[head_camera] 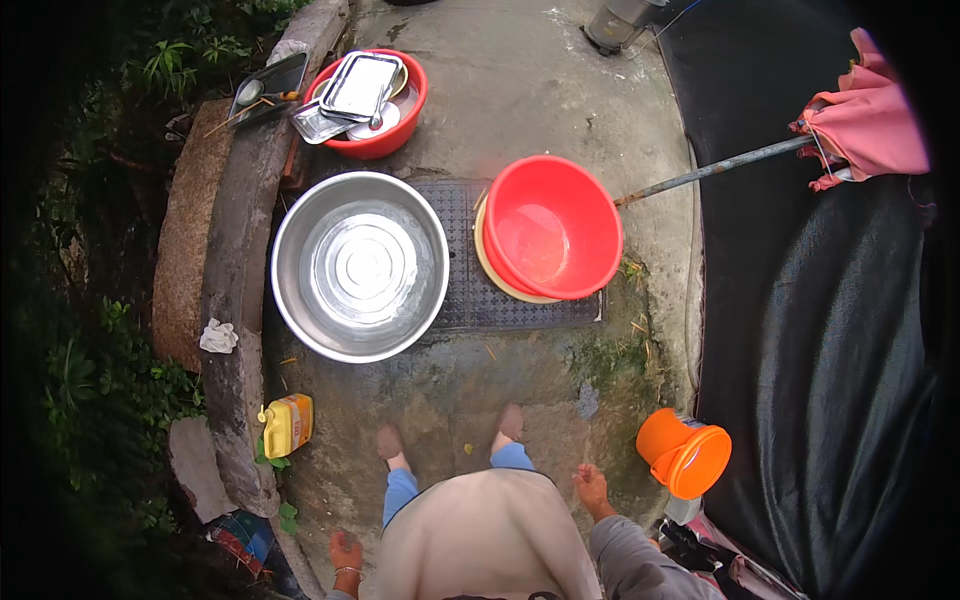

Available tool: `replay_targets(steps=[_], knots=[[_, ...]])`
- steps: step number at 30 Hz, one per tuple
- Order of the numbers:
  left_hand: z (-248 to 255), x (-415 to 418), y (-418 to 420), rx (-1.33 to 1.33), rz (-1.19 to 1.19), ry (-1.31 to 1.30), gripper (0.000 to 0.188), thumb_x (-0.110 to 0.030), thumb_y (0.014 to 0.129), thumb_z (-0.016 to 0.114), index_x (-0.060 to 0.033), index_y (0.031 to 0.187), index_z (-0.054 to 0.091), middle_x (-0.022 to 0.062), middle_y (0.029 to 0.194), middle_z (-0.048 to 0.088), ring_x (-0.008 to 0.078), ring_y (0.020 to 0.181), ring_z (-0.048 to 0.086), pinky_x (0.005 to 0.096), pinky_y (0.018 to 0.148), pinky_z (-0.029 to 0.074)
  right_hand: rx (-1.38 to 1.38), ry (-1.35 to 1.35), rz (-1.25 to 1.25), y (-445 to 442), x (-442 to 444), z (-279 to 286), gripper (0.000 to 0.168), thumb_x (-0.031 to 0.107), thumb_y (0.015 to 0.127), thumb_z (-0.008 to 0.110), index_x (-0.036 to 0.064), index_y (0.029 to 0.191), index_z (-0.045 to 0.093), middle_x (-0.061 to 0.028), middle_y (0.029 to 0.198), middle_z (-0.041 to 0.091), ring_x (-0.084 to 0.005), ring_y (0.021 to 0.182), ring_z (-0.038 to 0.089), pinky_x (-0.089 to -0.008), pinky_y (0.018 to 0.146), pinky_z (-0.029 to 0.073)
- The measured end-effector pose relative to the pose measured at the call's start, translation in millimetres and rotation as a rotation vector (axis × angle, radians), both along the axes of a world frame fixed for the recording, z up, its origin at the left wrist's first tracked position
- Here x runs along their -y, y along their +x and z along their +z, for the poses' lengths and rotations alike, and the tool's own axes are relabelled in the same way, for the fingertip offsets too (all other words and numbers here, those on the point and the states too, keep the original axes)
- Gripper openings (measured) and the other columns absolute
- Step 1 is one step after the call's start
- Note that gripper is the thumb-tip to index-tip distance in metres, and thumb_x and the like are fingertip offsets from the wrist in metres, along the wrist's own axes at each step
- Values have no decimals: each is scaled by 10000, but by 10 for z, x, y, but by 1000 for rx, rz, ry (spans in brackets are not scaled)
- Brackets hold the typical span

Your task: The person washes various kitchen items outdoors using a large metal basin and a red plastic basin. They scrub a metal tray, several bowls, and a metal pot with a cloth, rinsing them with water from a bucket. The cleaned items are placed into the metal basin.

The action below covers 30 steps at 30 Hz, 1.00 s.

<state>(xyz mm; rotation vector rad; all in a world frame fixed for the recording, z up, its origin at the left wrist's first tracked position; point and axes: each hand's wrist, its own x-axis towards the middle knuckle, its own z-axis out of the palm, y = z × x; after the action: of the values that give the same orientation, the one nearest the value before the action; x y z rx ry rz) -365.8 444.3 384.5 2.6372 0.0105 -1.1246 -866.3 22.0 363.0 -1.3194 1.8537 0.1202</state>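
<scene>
My left hand (346, 553), with a bracelet at the wrist, hangs low at the left of my body and holds nothing; its fingers are too small to read. On the right, my right hand (591, 486) hangs empty with curled fingers, nearest to an orange bucket (679, 450). A large metal basin (360, 266) lies before me at the left. Beside it, a red plastic basin (553, 226) rests tilted on a beige one (499, 279). Farther off, a red tub (412, 120) holds metal trays (362, 84) and dishes. A yellow plastic jug (289, 426) stands by the low wall.
The low concrete wall (240, 262) runs along the left, bearing a crumpled white cloth (218, 336) and a dark tray with a ladle (250, 92). A metal pole (712, 169) juts in from the right, near black sheeting (825, 300). A dark grate (457, 225) lies under the basins.
</scene>
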Motion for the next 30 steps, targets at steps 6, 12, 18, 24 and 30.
replay_targets(steps=[6, 12, 18, 24, 30], knots=[[1455, 411, -489, -47, 330, 269, 435, -68, 726, 705, -104, 1133, 559, 106, 926, 577, 286, 642, 627, 434, 378, 518, -2, -92, -172, -1659, -6, 660, 123, 56, 834, 573, 47, 956, 587, -47, 686, 599, -163, 547, 575, -304, 495, 484], [2108, 1096, -389, 4, 328, 62, 377, -39, 763, 632, -93, 1120, 524, 117, 956, 610, 261, 581, 606, 392, 380, 480, 282, 124, -822, -1585, 386, 2005, 145, 7, 860, 464, 74, 925, 575, -49, 674, 571, -152, 502, 528, -298, 394, 412], [2364, 2070, -457, 99, 269, -74, 349, -71, 752, 662, -54, 1079, 541, 120, 850, 617, 232, 557, 597, 387, 396, 468, 355, 190, -915, -1664, 701, 2437, 167, 66, 872, 516, 103, 1010, 602, -38, 769, 628, -143, 593, 580, -307, 481, 499], [2336, 3536, -244, 23, 167, -91, 354, -122, 781, 675, -92, 1113, 554, 72, 913, 611, 194, 670, 607, 374, 466, 504, 320, 122, -1064, -1976, 558, 2893, 172, 124, 912, 538, 126, 1070, 607, -26, 825, 641, -136, 646, 603, -321, 533, 542], [2425, 4948, -284, -6, 58, -262, 399, -140, 796, 659, -78, 1177, 555, 89, 944, 612, 196, 678, 624, 369, 474, 525, 305, 13, -1367, -2285, 134, 3172, 207, 115, 921, 526, 98, 1115, 595, -62, 843, 645, -164, 634, 603, -345, 490, 528]])
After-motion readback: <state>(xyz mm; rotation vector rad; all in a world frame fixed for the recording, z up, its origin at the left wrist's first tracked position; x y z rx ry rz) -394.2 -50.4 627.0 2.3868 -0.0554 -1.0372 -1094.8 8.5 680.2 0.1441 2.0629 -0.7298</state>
